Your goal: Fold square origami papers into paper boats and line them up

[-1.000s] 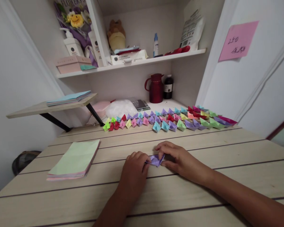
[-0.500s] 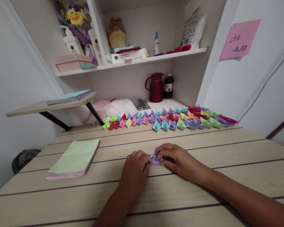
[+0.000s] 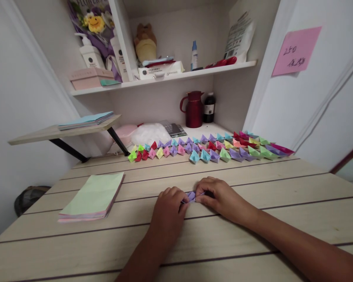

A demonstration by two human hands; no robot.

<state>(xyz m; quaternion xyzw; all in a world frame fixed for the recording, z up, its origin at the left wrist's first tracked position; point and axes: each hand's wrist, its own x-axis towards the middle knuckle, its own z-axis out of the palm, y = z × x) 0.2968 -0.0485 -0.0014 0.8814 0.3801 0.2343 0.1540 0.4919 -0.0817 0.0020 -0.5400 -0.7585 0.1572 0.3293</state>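
A small piece of folded purple paper (image 3: 191, 196) is held just over the wooden table (image 3: 229, 246), between my two hands. My left hand (image 3: 171, 203) pinches its left end, thumb and fingers closed. On the other end, my right hand (image 3: 214, 195) grips the paper between thumb and fingertips. Much of the paper is hidden behind the fingers, so its exact folded shape cannot be made out. Beyond my hands, several folded paper boats (image 3: 214, 156) in many colours stand in rows along the back of the table.
To the left lies a stack of coloured paper (image 3: 91, 196), pale green on top. A small raised shelf (image 3: 61, 130) carries another stack of paper (image 3: 86, 120). At the back stand a red jug (image 3: 194, 110) and a dark bottle (image 3: 209, 107). A pink note (image 3: 297, 51) hangs at right.
My right thumb and fingers have closed together on the right end of the purple paper. Less of the paper shows, and it looks narrower. My left hand has hardly moved.
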